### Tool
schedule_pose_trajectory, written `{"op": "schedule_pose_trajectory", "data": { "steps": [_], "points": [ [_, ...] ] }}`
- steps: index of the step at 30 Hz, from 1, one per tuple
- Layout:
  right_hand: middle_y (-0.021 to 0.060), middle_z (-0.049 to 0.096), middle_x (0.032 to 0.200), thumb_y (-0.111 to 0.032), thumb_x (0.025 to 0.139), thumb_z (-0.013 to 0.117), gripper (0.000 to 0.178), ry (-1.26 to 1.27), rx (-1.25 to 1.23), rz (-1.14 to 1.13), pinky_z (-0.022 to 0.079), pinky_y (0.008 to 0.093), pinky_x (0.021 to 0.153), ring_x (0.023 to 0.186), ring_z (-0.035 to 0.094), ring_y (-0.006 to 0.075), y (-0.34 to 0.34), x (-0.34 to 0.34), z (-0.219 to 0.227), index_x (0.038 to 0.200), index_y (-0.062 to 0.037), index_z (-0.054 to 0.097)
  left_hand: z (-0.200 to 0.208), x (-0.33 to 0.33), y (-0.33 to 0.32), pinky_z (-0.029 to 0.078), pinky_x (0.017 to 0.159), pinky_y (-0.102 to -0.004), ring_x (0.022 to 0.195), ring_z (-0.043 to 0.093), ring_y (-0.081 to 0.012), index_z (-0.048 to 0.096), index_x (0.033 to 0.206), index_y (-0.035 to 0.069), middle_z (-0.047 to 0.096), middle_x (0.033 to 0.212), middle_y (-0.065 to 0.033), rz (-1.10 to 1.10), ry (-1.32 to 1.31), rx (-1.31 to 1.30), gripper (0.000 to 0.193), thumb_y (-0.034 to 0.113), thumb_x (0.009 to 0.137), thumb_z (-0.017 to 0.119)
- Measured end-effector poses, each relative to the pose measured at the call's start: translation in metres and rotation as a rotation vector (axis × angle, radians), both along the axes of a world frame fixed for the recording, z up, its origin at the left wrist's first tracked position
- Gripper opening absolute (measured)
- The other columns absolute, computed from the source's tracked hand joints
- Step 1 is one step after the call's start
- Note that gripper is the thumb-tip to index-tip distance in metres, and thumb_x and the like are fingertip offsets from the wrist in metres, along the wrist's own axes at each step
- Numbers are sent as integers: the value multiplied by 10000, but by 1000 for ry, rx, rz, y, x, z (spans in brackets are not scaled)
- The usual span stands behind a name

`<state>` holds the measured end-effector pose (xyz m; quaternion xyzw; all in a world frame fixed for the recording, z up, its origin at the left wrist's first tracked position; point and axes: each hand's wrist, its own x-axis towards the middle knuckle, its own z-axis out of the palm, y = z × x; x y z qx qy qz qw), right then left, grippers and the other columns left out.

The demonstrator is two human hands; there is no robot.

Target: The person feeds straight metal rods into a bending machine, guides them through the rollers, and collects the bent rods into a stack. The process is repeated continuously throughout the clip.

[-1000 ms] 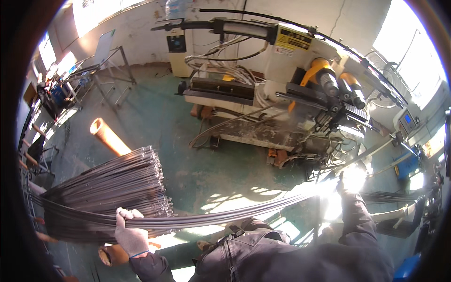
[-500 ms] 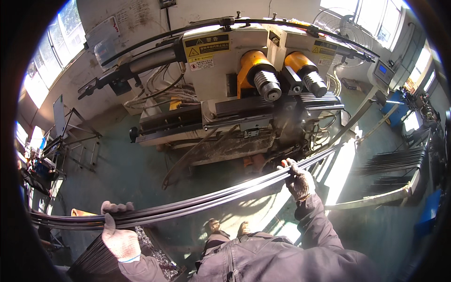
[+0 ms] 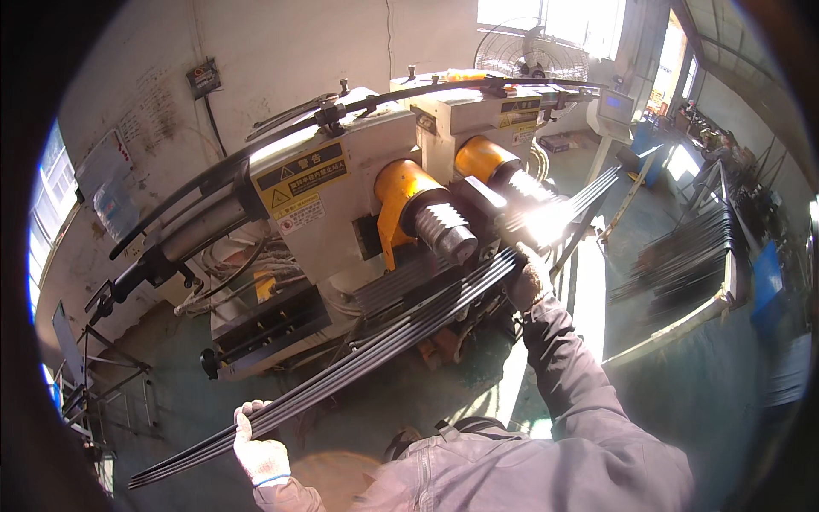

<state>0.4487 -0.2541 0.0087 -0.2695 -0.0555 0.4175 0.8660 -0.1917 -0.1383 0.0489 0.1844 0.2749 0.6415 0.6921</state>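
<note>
A bundle of several long, thin dark metal rods [image 3: 363, 365] slants across in front of me, its near end low on the left and its far end high on the right. My gloved left hand [image 3: 263, 456] is closed round the bundle near its lower end, thumb on the near side. Farther along, my gloved right hand [image 3: 531, 288] grips the same rods, its fingers partly lost in glare. Just beyond the bundle stands a large cream machine [image 3: 320, 230] with two orange housings, one on the left [image 3: 405, 188] and one on the right [image 3: 485, 158], carrying grooved metal rollers.
A long black bar [image 3: 375, 98] arches over the machine top. A control box [image 3: 614, 107] stands on a post at the right, with a round fan [image 3: 533, 64] behind. Many dark rods [image 3: 678, 264] lie on a rack at the right. A metal frame [image 3: 119, 384] stands far left.
My view has turned toward the right and come closer to the machine. The rod bundle has swung to a steeper slant, its right end raised toward the rollers. Both hands still hold it.
</note>
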Motion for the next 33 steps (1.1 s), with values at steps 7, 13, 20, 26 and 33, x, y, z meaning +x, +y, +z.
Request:
{"op": "schedule_pose_trajectory", "data": {
  "steps": [7,13,20,26,33],
  "points": [
    [174,722,1170,-84,915,687,465,-1742,-925,-297,573,415,923,1091,692,342,74,47,-47,1377,-38,654,-8,80,72,593,982,-381,1131,696,-225,735,1193,116,758,1203,-66,-81,97,-109,135,207,1121,666],
    [127,722,1012,-147,941,710,314,-1509,-955,-475,555,412,782,908,697,306,90,54,-68,1244,-67,683,-9,139,103,373,446,-275,445,412,-114,813,1286,182,814,1172,-18,-316,150,-406,289,366,1144,642],
    [72,722,827,-220,971,738,169,-1497,-1059,-673,534,408,618,694,701,265,111,51,-76,1089,-100,717,-42,89,140,595,1065,-500,1185,747,-282,769,1350,64,797,1320,-102,-116,-41,-297,338,288,1131,644],
    [19,691,776,-295,1078,680,248,-602,-426,-608,486,339,524,603,647,155,121,27,-71,971,-77,726,-46,43,159,562,1143,-441,1201,742,-290,770,1331,30,785,1340,-126,-23,193,-174,323,250,1116,670],
    [-6,661,791,-385,1127,651,376,-293,-515,-462,455,322,633,696,597,111,107,7,-12,951,-64,737,-65,119,139,564,857,-267,1059,739,-133,825,1260,102,824,1261,-40,-310,60,-406,321,356,1094,718]
  ]
}}
